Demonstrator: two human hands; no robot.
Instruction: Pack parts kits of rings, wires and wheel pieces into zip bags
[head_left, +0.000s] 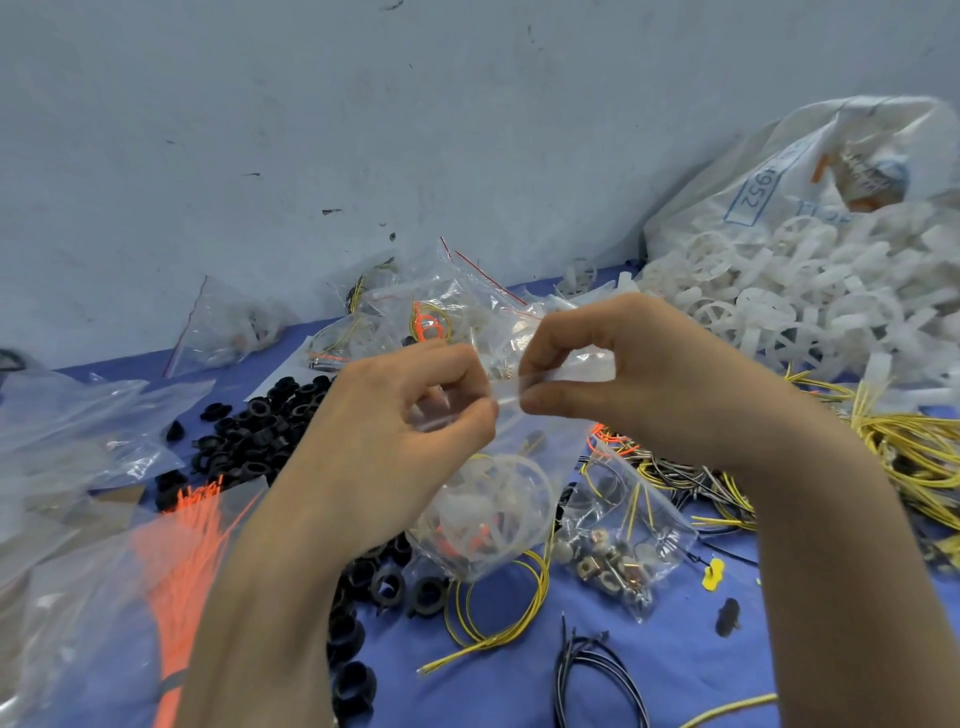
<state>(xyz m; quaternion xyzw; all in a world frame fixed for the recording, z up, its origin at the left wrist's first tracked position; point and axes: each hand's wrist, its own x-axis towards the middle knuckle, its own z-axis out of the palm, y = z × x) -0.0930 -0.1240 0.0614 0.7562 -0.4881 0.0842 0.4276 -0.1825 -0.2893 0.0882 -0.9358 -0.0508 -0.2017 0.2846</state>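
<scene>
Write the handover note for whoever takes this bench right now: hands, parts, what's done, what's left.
Left hand: fingers pinch the top strip of the zip bag.
Right hand: pinches the same strip, beside the left.
The bag hangs between them over the blue table, with a white wheel piece and orange parts inside.
Stock: black rings on the left, wheel heap and yellow wires on the right.
Done: filled bags lie by the wall.
Left: whether the seal is shut is unclear, so probably press it along, add the bag to the pile and start the next.
</scene>
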